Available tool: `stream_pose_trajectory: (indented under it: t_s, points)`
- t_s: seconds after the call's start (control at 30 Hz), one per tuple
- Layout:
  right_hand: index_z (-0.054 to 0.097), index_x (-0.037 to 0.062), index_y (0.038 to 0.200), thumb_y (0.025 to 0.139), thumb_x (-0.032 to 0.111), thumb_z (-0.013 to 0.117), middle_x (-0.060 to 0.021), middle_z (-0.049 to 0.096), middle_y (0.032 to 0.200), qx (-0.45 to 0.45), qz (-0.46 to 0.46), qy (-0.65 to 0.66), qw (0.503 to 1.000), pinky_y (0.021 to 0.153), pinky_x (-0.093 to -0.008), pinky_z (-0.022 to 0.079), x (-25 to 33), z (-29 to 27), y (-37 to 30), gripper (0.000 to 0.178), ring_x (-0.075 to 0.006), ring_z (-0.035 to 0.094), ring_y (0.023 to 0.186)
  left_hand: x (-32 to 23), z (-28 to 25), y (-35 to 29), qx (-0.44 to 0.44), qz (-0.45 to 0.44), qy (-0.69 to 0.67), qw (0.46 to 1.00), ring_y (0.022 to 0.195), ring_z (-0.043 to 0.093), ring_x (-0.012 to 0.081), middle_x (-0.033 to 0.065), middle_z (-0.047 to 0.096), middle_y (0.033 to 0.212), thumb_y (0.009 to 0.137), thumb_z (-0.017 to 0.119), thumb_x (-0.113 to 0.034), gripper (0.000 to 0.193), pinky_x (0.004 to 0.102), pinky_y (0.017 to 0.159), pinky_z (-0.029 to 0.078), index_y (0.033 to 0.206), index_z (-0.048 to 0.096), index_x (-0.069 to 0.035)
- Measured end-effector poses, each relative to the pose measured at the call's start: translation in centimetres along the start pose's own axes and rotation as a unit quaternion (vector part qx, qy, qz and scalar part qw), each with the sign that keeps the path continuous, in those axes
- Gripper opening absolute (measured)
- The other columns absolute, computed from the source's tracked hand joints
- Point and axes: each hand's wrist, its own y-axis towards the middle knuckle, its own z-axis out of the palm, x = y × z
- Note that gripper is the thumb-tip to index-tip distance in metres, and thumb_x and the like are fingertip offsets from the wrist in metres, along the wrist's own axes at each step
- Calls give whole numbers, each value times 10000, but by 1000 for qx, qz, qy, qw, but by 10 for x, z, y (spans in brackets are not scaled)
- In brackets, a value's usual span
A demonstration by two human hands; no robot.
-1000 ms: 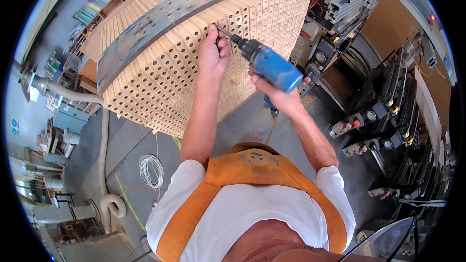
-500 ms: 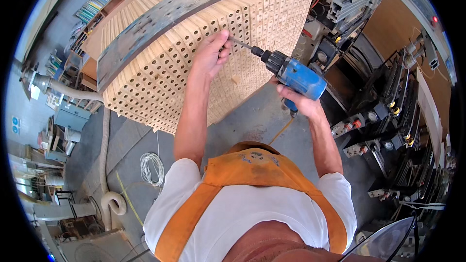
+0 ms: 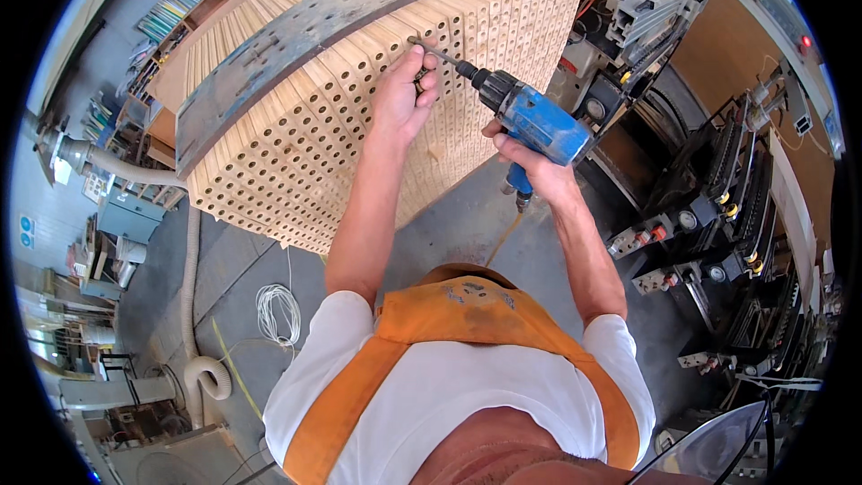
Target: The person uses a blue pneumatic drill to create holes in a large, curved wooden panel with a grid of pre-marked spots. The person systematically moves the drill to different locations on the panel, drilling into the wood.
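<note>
My right hand is wrapped round the handle of a blue pistol-grip power drill, with a yellowish hose running from its lower end. A long thin driver bit in its black chuck reaches up and left, its tip at a hole near the upper edge of a stack of pale wooden pieces. Rows of round, dark holes cover the near face. Close under the bit, my left hand has its fingers curled in; something small and dark shows between them, too small to name.
A worn dark board lies on top of the stack. Machinery with gauges and black rails stands at the right. On the floor at the left are a coiled white cable and a ribbed hose. Shelves with papers stand behind.
Both hands and the drill have moved up and slightly apart from where they were: the drill went left, my left hand right. The bit's tip now sits at a hole, above my left fingertips.
</note>
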Motion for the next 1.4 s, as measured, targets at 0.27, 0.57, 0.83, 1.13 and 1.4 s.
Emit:
stream_pose_trajectory:
  t_s: [0.27, 0.57, 0.83, 1.13, 1.4]
  points:
    - [648, 36, 1060, 825, 74, 699, -42, 688, 921, 6, -5, -51, 999, 749, -288, 509, 7, 4, 5, 244, -124, 632, 836, 5, 2, 1, -31, 16, 5, 999, 594, 418, 57, -4, 494, 796, 990, 489, -221, 270, 166, 433, 321, 1133, 551, -1]
    - [640, 57, 1107, 831, 123, 708, -82, 684, 995, -6, -71, -150, 986, 793, -316, 509, 1, 7, 1, 292, -163, 639, 904, 6, 1, 4, -23, 25, -24, 999, 589, 419, 51, -12, 495, 794, 983, 507, -228, 263, 164, 433, 324, 1103, 570, -2]
    - [640, 36, 1101, 835, 58, 689, -66, 695, 1020, -1, -57, -126, 990, 827, -300, 509, 3, 9, 2, 271, -132, 641, 943, 4, 3, 6, -34, 19, -21, 999, 586, 419, 40, -21, 496, 788, 975, 520, -227, 249, 164, 418, 313, 1095, 545, -11]
    - [631, 29, 1059, 800, 135, 750, -105, 671, 924, 7, -256, -290, 922, 766, -303, 508, -8, -4, -9, 304, -195, 649, 835, 3, 6, 14, -54, 14, -42, 998, 582, 404, 48, -11, 483, 769, 1005, 454, -275, 272, 167, 417, 309, 1000, 560, -24]
    - [643, 63, 1107, 842, 111, 696, -31, 678, 993, -63, 11, -77, 995, 749, -283, 504, -41, -16, -77, 275, -120, 622, 874, -26, 8, -8, -24, 24, -27, 999, 557, 405, 57, 1, 521, 782, 1031, 361, -303, 366, 177, 403, 303, 1099, 533, 13]
